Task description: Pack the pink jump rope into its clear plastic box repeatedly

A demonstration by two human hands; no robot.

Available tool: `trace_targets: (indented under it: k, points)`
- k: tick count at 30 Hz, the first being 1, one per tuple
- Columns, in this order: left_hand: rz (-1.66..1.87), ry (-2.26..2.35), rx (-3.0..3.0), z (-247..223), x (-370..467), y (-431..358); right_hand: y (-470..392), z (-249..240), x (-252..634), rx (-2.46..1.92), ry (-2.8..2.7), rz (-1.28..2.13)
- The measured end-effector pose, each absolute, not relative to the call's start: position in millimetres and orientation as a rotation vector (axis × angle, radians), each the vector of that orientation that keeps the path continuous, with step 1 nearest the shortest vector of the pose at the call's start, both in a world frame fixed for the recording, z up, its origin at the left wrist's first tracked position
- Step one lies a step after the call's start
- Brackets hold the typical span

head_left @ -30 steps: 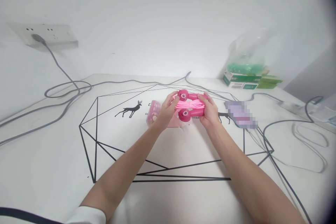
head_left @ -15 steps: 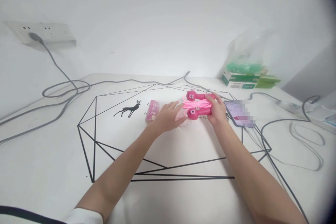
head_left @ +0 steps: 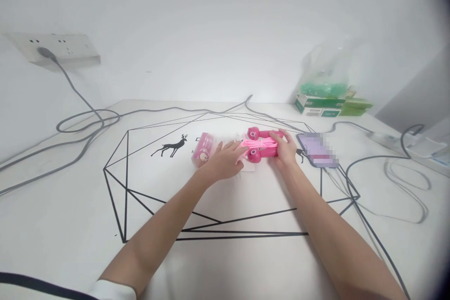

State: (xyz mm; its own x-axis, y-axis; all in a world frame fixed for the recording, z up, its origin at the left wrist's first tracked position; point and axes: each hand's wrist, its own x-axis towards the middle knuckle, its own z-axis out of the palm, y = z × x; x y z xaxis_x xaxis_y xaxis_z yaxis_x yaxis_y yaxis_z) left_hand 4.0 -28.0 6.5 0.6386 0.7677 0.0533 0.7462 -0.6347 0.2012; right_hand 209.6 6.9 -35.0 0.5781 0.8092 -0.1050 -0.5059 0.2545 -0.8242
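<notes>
Holding jump rope [head_left: 260,144]: right hand [head_left: 285,151]; left hand [head_left: 226,161] now spread.

A plug [head_left: 45,53] sits in the wall socket [head_left: 82,48]; a plastic bag [head_left: 325,75] tops boxes [head_left: 320,102].

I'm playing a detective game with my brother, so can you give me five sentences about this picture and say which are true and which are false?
1. The right hand holds two hot-pink plastic handles. True.
2. The light-pink cord lies stretched out across the table. False: it is gathered in a bundle between the handles.
3. A clear plastic box with a pink printed end is by the left hand. True.
4. The flat phone with a purple screen is left of the handles. False: it is to their right.
5. A dark grey plug sits in the white wall socket. True.
</notes>
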Motion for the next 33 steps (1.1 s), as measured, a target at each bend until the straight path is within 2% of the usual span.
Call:
trace_targets:
  k: [8,14,19,33]
  points:
    - [0.222,1.435,2.613,-3,24,-39,9,-46,213,-0.944,-0.346,0.907]
    - [0.044,1.306,2.854,13,14,-43,8,-48,216,-0.936,-0.351,0.896]
    - [-0.022,1.359,2.972,8,13,-49,8,-48,216,-0.929,-0.371,0.914]
    - [0.038,1.403,2.935,-9,2,-56,7,-33,244,-0.866,-0.36,0.915]
